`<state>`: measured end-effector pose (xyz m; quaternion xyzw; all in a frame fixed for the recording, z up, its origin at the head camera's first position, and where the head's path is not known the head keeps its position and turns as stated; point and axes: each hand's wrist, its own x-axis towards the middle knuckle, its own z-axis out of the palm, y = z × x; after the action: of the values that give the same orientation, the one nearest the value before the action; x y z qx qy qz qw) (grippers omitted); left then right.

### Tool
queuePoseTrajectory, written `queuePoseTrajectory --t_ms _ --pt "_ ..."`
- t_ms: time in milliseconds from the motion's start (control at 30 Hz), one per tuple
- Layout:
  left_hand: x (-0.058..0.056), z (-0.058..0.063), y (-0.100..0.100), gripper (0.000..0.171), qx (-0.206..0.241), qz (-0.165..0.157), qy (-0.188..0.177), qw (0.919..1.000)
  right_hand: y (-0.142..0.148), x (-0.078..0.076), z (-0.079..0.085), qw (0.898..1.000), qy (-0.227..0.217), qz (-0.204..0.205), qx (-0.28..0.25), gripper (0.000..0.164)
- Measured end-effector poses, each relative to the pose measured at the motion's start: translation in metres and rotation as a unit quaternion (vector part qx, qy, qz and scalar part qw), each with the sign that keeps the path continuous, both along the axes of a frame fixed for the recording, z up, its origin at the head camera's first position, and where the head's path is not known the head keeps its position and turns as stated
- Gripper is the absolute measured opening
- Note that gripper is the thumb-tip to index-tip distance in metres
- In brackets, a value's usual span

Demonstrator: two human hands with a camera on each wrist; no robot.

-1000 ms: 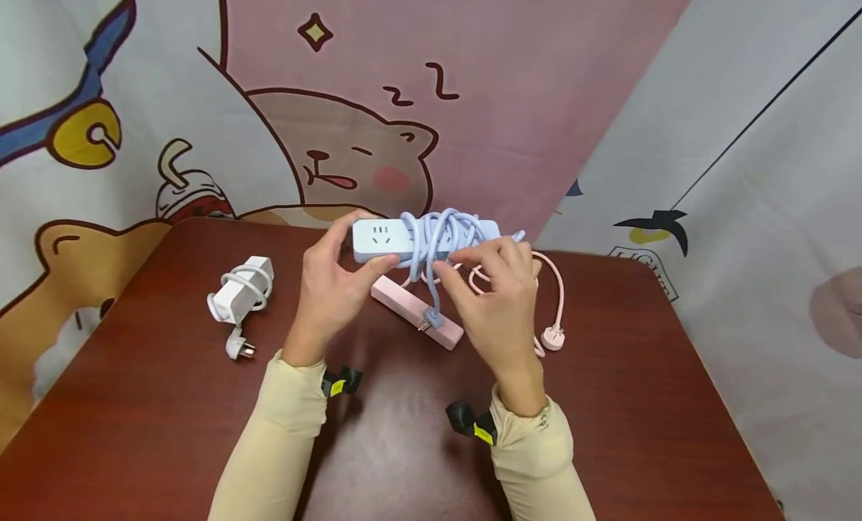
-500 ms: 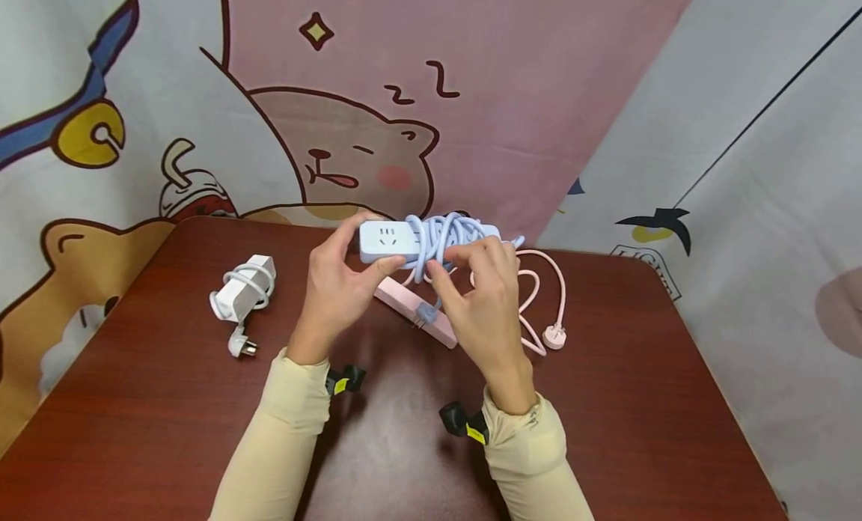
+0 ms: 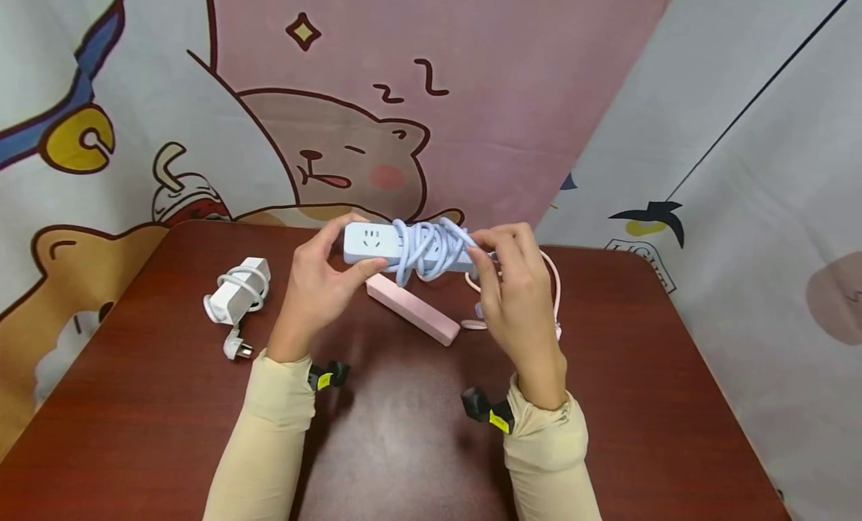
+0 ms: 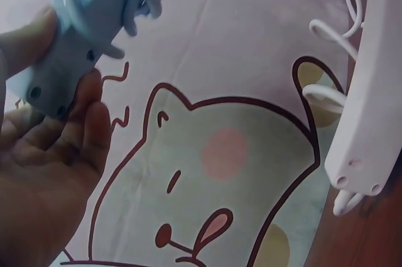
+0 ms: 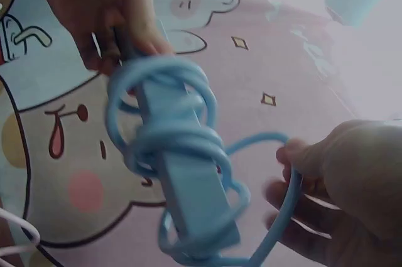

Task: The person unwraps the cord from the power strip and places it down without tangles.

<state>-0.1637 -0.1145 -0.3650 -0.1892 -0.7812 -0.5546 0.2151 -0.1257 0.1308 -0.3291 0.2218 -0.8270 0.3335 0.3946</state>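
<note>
A light blue power strip (image 3: pixel 370 242) is held up above the table, with its own thick blue cord (image 3: pixel 424 250) wound in several loops around its middle. My left hand (image 3: pixel 315 281) grips the strip's left end between thumb and fingers. Off the strip's right end, my right hand (image 3: pixel 520 300) pinches a length of the cord. In the right wrist view that stretch of cord (image 5: pixel 287 207) bows away from the strip between thumb and fingers. Part of the blue plug (image 3: pixel 479 310) shows below the right hand; the rest is hidden behind it.
A pink power strip (image 3: pixel 414 310) lies on the table (image 3: pixel 397 431) below the held one, its pink cord (image 3: pixel 556 285) looping to the right. At left lies a white power strip (image 3: pixel 237 290) wrapped in its cord, its plug (image 3: pixel 236 346) toward me. A printed curtain (image 3: pixel 512 94) hangs behind.
My right hand has moved right along the strip, drawing the cord outward. The blue plug, earlier dangling over the pink strip, has swung right behind that hand. My left hand keeps its grip.
</note>
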Motion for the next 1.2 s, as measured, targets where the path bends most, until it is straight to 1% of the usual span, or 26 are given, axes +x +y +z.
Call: queuePoseTrajectory --t_ms 100,167,333,433,633,733,933,1200 --pt "0.0 0.0 -0.007 0.053 -0.012 -0.014 -0.014 0.9997 0.007 0.0 0.001 1.0 -0.01 0.005 0.003 0.015" --pt "0.0 0.001 -0.011 0.053 -0.021 -0.027 -0.029 0.999 0.012 -0.001 0.002 1.0 -0.011 0.011 0.0 0.014" --pt "0.0 0.001 -0.022 0.053 -0.016 -0.07 -0.066 0.9952 0.021 -0.002 0.002 0.999 -0.006 0.033 -0.016 0.014" --pt "0.0 0.001 -0.026 0.054 -0.015 -0.087 -0.07 0.9937 0.025 -0.004 0.001 0.999 -0.003 0.036 -0.016 0.014" --pt "0.002 0.002 -0.028 0.053 -0.016 -0.109 -0.063 0.9919 0.032 -0.007 -0.001 0.999 -0.003 0.035 -0.033 0.013" --pt "0.002 0.002 -0.028 0.053 -0.012 -0.118 -0.064 0.9909 0.037 -0.006 -0.001 0.998 -0.01 0.032 -0.045 0.014" --pt "0.002 -0.001 -0.03 0.053 0.007 -0.118 -0.074 0.9902 0.046 -0.005 -0.001 0.997 -0.021 0.017 -0.068 0.014" --pt "0.0 -0.005 -0.037 0.052 0.044 -0.116 -0.064 0.9902 0.053 -0.008 -0.003 0.997 -0.024 0.001 -0.078 0.014"
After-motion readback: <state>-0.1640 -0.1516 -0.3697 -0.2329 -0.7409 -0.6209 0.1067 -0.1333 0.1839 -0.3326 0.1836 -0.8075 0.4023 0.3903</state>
